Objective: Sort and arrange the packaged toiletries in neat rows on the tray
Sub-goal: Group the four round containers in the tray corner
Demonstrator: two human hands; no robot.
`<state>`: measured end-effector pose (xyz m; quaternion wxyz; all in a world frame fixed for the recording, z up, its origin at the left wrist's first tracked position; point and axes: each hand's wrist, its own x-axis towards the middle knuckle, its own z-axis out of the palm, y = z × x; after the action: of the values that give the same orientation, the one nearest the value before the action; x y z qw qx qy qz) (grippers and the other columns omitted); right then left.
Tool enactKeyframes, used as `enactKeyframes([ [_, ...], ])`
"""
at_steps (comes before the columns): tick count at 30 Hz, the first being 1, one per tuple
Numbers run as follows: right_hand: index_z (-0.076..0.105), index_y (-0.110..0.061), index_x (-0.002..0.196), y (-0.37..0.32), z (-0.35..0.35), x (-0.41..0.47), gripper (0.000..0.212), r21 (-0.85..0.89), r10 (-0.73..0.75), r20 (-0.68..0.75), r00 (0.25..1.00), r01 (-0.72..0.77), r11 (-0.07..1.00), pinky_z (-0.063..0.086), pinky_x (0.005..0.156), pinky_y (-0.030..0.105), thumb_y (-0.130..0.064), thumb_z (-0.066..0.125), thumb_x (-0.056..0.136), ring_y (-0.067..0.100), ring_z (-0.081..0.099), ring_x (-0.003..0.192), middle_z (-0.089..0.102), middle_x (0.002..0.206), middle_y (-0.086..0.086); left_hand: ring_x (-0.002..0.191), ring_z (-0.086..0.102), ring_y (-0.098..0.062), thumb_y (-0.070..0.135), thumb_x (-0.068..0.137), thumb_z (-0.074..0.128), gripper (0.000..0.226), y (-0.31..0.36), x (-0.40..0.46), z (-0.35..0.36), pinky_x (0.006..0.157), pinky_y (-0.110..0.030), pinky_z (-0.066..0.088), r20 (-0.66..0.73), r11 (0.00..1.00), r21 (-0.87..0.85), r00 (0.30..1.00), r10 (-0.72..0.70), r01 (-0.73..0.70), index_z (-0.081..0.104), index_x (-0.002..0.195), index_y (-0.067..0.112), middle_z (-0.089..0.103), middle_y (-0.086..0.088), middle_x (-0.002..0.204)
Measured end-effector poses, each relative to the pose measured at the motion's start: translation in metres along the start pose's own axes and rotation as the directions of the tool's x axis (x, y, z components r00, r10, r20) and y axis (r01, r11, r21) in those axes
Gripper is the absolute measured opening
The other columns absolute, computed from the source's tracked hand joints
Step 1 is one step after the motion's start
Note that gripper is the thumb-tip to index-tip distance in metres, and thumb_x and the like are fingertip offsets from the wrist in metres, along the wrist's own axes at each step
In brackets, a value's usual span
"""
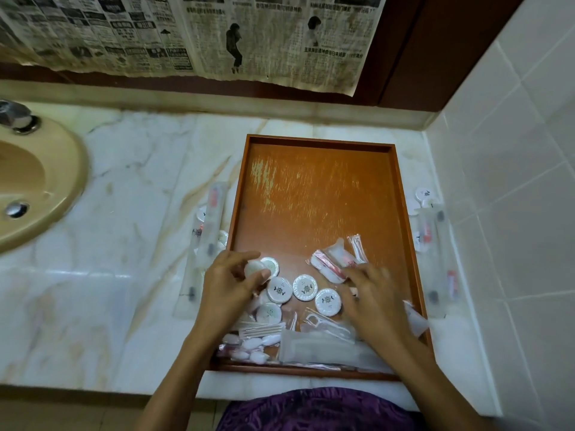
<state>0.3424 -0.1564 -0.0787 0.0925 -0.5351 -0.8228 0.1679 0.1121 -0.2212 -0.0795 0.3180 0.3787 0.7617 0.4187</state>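
**Toiletries heaped at near end of tray, both hands in pile**

Wooden tray (317,181) lying lengthwise on marble counter (124,244), far half bare and scratched. Packaged toiletries bunched at tray's near end: three round white soaps w/ dark emblem (303,287) in a loose line mid-tray, two more round packs (269,312) toward near-left. Wrapped toothpicks (264,329) and pack of cotton buds (252,348) in near-left corner, floss picks (323,323) and frosted sachets (323,346) along near edge, pink-and-white wrapped pkts (334,262) right of centre.

Left hand (228,284) over tray's left side, fingers and thumb pinching a round soap pack (255,268). Right hand (370,298) over tray's right side, fingers spread flat, resting on pkts, nothing grasped; motion-blurred.

Off tray: long toothbrush pkts (202,244) on counter just left of tray, more (435,253) plus small round packs (423,194) just right of it. Beige sink (56,181) well left of tray. Newspaper (186,35) on wall beyond tray's far end, tiled wall (513,181) on right.
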Motion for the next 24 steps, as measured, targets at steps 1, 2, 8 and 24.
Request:
enactKeyframes([
  [1,0.067,-0.016,0.114,-0.008,0.001,0.007,0.025,0.048,-0.063,0.075,0.995,0.059,0.997,0.044,0.084,0.034,-0.016,0.058,0.091,0.018,0.051,0.099,0.063,0.11,0.004,0.07,0.063,-0.005,0.011,0.08,0.075,0.022,0.001,0.001,0.002,0.06,-0.014,0.049,-0.006,0.989,-0.113,0.995,-0.097,0.096,0.07,0.097,0.025,0.068,0.003,0.091],
  [2,0.065,-0.017,0.115,-0.015,0.002,0.013,0.025,0.08,-0.13,0.152,0.98,0.119,0.99,0.044,0.084,0.033,-0.016,0.053,0.093,0.019,0.051,0.101,0.062,0.111,0.003,0.068,0.066,-0.013,0.007,0.083,0.071,0.019,0.003,0.002,0.004,0.054,-0.019,0.051,0.003,0.959,-0.218,0.982,-0.187,0.183,0.071,0.095,0.021,0.071,-0.003,0.088],
  [8,0.053,-0.018,0.123,-0.033,0.011,0.037,0.036,0.025,-0.222,0.396,0.891,0.231,0.973,0.045,0.084,0.035,-0.029,0.058,0.089,0.02,0.046,0.111,0.046,0.119,0.003,0.085,0.069,-0.021,-0.007,0.085,0.062,0.029,0.003,0.004,0.005,0.074,-0.036,0.057,0.052,0.874,-0.344,0.936,-0.348,0.344,0.067,0.101,0.017,0.072,-0.005,0.094],
  [24,0.068,-0.024,0.1,-0.034,-0.008,0.078,0.028,0.656,0.096,0.283,0.954,-0.266,0.707,0.053,0.077,0.027,0.0,0.057,0.091,0.008,0.06,0.081,0.066,0.095,-0.008,0.081,0.071,-0.025,-0.007,0.081,0.066,0.022,0.021,0.043,-0.002,0.076,-0.035,0.059,0.1,0.872,-0.376,0.95,-0.297,0.313,0.071,0.097,0.007,0.074,-0.012,0.087],
])
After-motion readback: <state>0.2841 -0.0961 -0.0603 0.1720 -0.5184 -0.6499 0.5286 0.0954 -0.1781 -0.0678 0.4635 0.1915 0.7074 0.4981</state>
